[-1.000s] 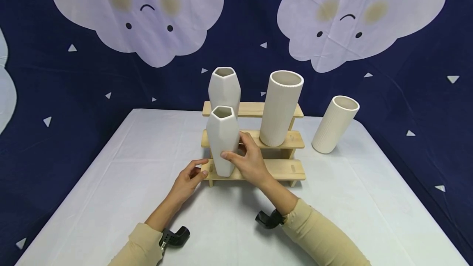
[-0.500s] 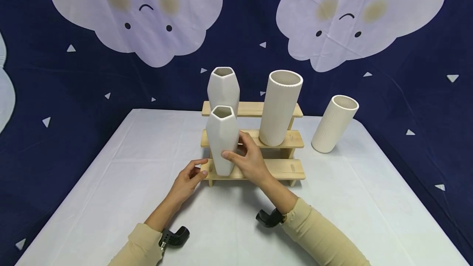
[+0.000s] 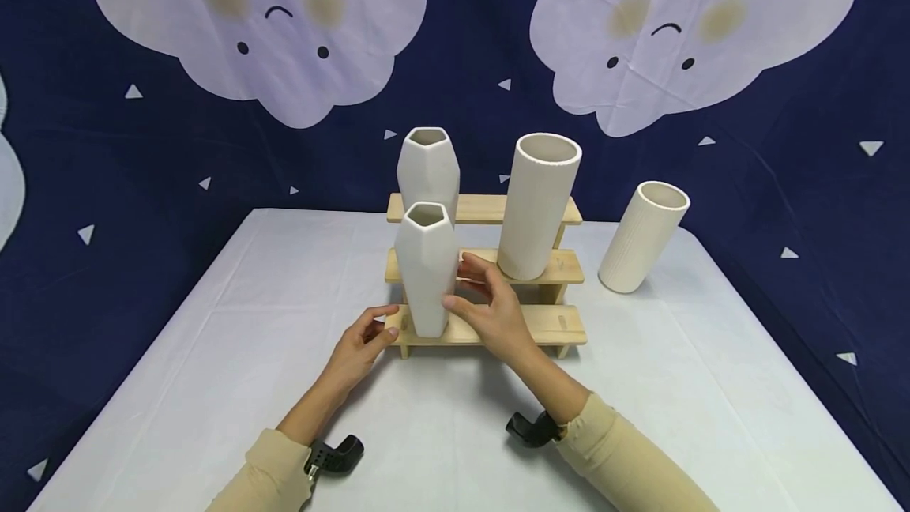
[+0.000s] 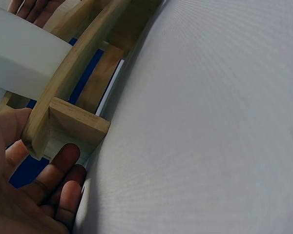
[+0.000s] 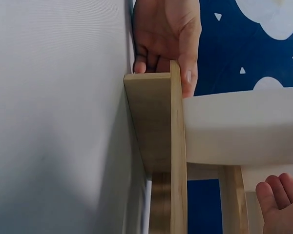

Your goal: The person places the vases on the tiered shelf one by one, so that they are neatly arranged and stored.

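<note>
A faceted white vase (image 3: 428, 271) stands upright at the left end of the lowest step of a three-tier wooden stand (image 3: 543, 324). My right hand (image 3: 495, 314) is just to the right of this vase, fingers parted and holding nothing; a gap shows between its fingers (image 5: 278, 187) and the vase in the right wrist view. At the stand's lower left end, my left hand (image 3: 362, 346) pinches the step's edge between thumb and fingers, also visible around the wood (image 4: 71, 119) in the left wrist view. A second faceted vase (image 3: 429, 172) rises behind, its base hidden.
A tall white cylindrical vase (image 3: 538, 204) stands on the middle step at right. Another ribbed cylindrical vase (image 3: 643, 239) stands on the white-covered table (image 3: 298, 259) to the right of the stand. Behind hangs a dark blue cloth (image 3: 483, 38) with clouds.
My right hand has let go of the front faceted vase and drawn back slightly to the right. The vase keeps its place. My left hand stays at the stand's end.
</note>
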The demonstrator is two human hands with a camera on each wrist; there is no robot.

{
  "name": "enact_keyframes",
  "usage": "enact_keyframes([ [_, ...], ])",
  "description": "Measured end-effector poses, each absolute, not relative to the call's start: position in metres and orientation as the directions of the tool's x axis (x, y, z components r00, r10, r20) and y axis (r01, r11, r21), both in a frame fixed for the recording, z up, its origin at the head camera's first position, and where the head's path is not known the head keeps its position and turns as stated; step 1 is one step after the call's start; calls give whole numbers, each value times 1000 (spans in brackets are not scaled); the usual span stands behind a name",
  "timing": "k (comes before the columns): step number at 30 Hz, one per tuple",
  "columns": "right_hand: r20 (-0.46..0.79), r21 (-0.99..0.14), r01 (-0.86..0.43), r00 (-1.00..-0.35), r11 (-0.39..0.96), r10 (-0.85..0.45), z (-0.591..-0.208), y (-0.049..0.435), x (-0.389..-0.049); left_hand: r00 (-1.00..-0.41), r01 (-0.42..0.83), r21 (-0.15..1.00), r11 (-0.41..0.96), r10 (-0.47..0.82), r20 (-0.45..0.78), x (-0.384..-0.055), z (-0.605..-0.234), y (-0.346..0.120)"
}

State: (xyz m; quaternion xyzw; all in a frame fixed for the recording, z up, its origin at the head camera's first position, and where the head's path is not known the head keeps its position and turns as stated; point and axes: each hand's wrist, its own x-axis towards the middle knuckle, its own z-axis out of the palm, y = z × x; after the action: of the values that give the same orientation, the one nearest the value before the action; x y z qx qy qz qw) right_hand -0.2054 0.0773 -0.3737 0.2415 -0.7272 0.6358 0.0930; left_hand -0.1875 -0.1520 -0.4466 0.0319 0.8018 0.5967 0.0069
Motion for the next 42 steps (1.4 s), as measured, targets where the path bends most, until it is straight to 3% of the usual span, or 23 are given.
enact_keyframes([
  [9,409,-895,-437,-884,91,-225,-374,95,-196,-998,45,955,294,63,27,-188,-448,-153],
  [42,513,-854,-518,-854,52,-87,-376,165,-190,-997,37,958,283,70,18,-187,-448,-153],
])
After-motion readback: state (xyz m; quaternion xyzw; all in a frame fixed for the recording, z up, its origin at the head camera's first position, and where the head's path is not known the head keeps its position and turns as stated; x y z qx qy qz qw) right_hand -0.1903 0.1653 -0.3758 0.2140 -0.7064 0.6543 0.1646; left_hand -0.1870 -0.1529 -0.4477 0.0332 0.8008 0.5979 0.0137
